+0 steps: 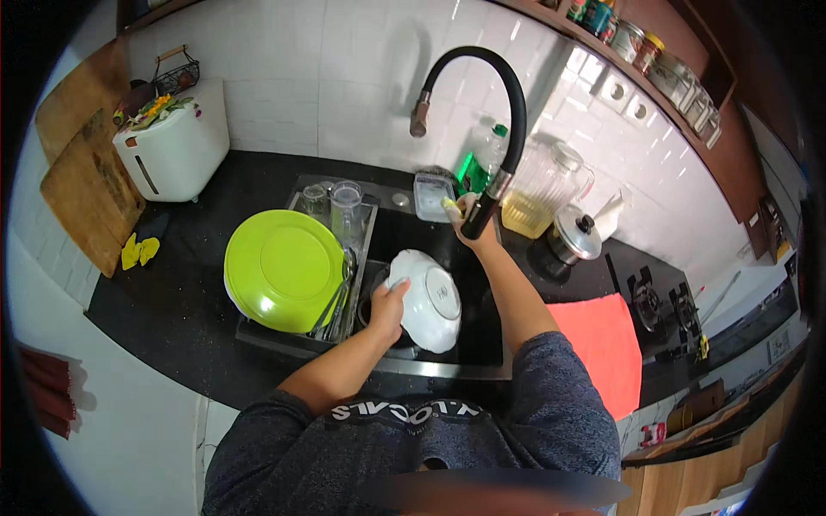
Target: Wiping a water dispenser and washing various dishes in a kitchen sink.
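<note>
My left hand (390, 311) grips a white scalloped bowl (430, 301) by its rim, tilted so its underside faces me, over the dark sink (477, 318). Behind the faucet's base, my right hand (471, 215) is closed on a small yellow sponge (448, 204), partly hidden by the fingers. The sponge is at the edge of a clear plastic tub (433, 196). A black gooseneck faucet (514, 103) arches over the sink and covers part of my right hand.
Left of the sink, a lime-green plate (284, 271) leans in a rack beside glasses (347, 202) and cutlery (345, 288). A green soap bottle (486, 163), a glass pitcher (535, 193) and a lidded pot (575, 234) stand behind and right. A red cloth (600, 344) lies on the counter.
</note>
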`<state>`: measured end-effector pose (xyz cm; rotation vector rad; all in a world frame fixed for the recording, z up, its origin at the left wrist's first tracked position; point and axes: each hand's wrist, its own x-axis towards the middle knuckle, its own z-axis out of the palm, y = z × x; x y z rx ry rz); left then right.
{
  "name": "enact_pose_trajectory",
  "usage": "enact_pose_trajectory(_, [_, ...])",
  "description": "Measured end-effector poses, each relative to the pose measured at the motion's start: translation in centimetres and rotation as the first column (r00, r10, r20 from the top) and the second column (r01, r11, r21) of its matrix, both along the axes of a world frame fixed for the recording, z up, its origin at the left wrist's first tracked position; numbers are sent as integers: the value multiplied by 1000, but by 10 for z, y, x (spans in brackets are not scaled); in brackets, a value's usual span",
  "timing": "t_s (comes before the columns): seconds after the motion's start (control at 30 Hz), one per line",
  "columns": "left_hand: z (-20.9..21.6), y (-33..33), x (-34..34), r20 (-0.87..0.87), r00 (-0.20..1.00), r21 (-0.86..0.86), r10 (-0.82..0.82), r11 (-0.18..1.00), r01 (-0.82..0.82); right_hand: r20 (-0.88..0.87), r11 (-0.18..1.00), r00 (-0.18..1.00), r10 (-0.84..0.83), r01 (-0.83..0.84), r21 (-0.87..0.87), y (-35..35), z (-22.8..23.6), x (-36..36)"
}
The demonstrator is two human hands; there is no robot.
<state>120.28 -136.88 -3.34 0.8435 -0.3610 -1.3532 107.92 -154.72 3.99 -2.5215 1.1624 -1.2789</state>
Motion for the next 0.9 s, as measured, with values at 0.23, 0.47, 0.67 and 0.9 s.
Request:
enact_pose_trajectory(0.23, [-7, -5, -5, -57, 998, -27, -5, 1000, 3, -320, 999, 947, 42, -31, 39, -72, -19, 23])
enact_pose_trajectory(0.47, [-6, -3, -6, -91, 996, -6, 15, 1000, -15, -249, 918, 962, 111, -195, -344, -88, 85, 54])
enact_pose_trajectory(0.67, [-7, -5, -7, -71, 997, -8, 3, 1000, -3, -370, 943, 917, 150, -246, -226, -115, 113, 84])
enact_pose_trajectory(0.9, [-5, -4, -5, -43, 998, -11, 46, 999, -46, -225, 952, 946, 235, -271, -143, -117, 117, 89])
